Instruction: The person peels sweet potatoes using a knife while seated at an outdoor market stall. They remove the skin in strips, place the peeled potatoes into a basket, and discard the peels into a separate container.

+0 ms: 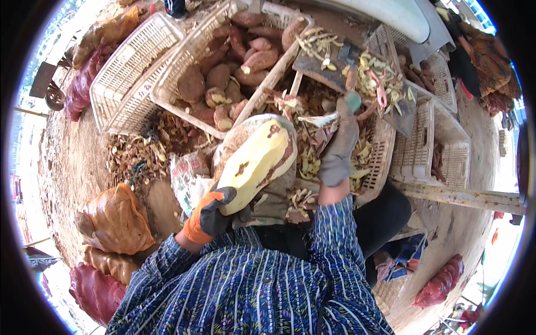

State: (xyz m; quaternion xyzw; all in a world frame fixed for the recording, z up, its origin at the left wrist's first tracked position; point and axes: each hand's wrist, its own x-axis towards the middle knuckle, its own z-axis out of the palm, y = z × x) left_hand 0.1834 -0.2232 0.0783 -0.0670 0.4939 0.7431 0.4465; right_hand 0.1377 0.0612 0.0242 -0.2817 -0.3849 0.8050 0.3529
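My left hand (215, 213), in an orange and black glove, grips the lower end of a large sweet potato (255, 163). Its skin is mostly off, showing pale yellow flesh with brown patches and a strip of skin along the right side. The sweet potato lies tilted over a dirty cloth (274, 205) on my lap. To its right, my grey-gloved right hand (340, 142) is closed around a blurred peeling tool (320, 120), apart from the sweet potato. Peelings hang about the tool, and its exact shape is unclear.
Ahead stands a plastic crate (167, 94) of sweet potatoes. Peelings fill another crate (379, 157) under my right hand. A board (318, 69) across it bears scraps and a pink-handled peeler (380, 94). A rusty metal bar (460, 196) extends rightward. Mesh sacks (115, 220) lie left.
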